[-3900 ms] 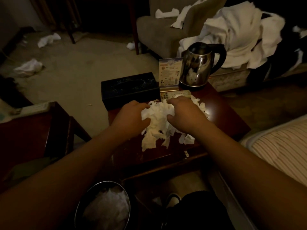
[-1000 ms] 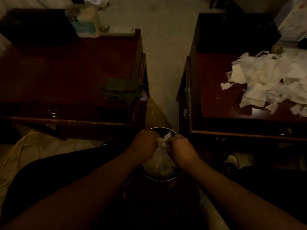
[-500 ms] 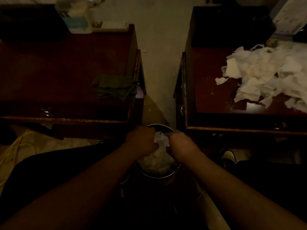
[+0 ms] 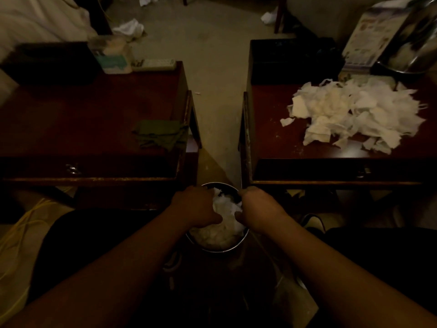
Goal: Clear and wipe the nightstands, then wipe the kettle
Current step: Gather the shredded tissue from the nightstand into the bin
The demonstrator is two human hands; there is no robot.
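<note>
1. While both forearms reach forward from the near edge, the left hand (image 4: 197, 208) and the right hand (image 4: 256, 208) sit over the mouth of a round metal bin (image 4: 216, 249) on the floor between the two nightstands
2. Both hands press down on the white crumpled paper (image 4: 224, 223) filling the bin; their fingers curl into it, but whether they grip it or only push it I cannot tell
3. On the left nightstand (image 4: 82, 119) a folded green cloth (image 4: 159, 134) lies at the near right corner, partly over the edge
5. At that nightstand's far side stand a dark box (image 4: 49, 62), a pale tissue pack (image 4: 112, 58) and, just right of it, a white remote control (image 4: 155, 63)
6. Across the right nightstand (image 4: 272, 136) spreads a heap of torn white paper scraps (image 4: 354, 114)
7. Beyond the heap, at the far right, the steel kettle (image 4: 411, 41) stands on its base, with a printed card (image 4: 365, 41) just to its left and a black box (image 4: 293, 60) further left
8. More crumpled white paper (image 4: 128, 27) lies on the far carpet
</note>
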